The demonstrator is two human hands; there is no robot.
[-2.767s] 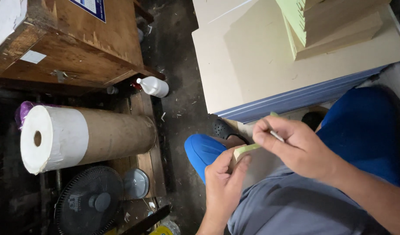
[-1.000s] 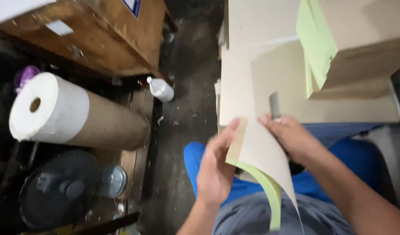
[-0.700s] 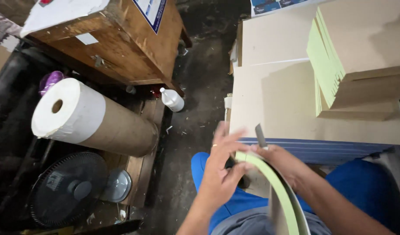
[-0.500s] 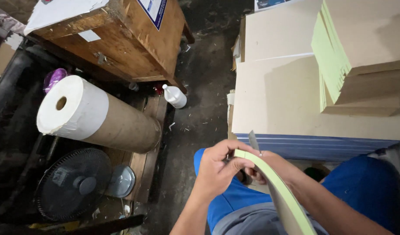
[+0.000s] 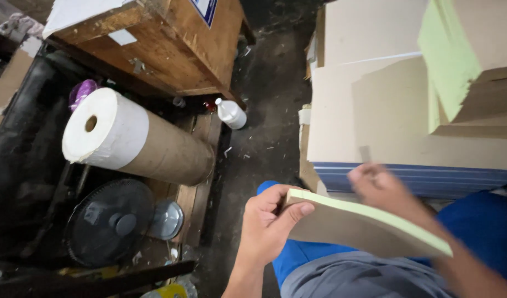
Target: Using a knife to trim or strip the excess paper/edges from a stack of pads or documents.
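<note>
My left hand (image 5: 267,223) grips the near end of a thick pad of sheets (image 5: 364,226), brown on its face and pale green along its edge, held over my lap. My right hand (image 5: 383,187) is blurred behind the pad's far side, with a thin grey blade-like tool (image 5: 365,153) sticking up from its fingers. My legs in blue trousers (image 5: 474,232) lie under the pad.
Stacks of brown and green-edged pads (image 5: 424,94) rest on a blue-edged pile at the right. A large roll of white and brown paper (image 5: 134,138), a small fan (image 5: 110,221), a white bottle (image 5: 231,113) and a wooden crate (image 5: 170,38) stand at the left, beside the dark floor (image 5: 264,83).
The pad has tipped from standing edge-up to lying nearly flat across my lap. My left hand now clamps its near end, and my right hand has shifted behind it.
</note>
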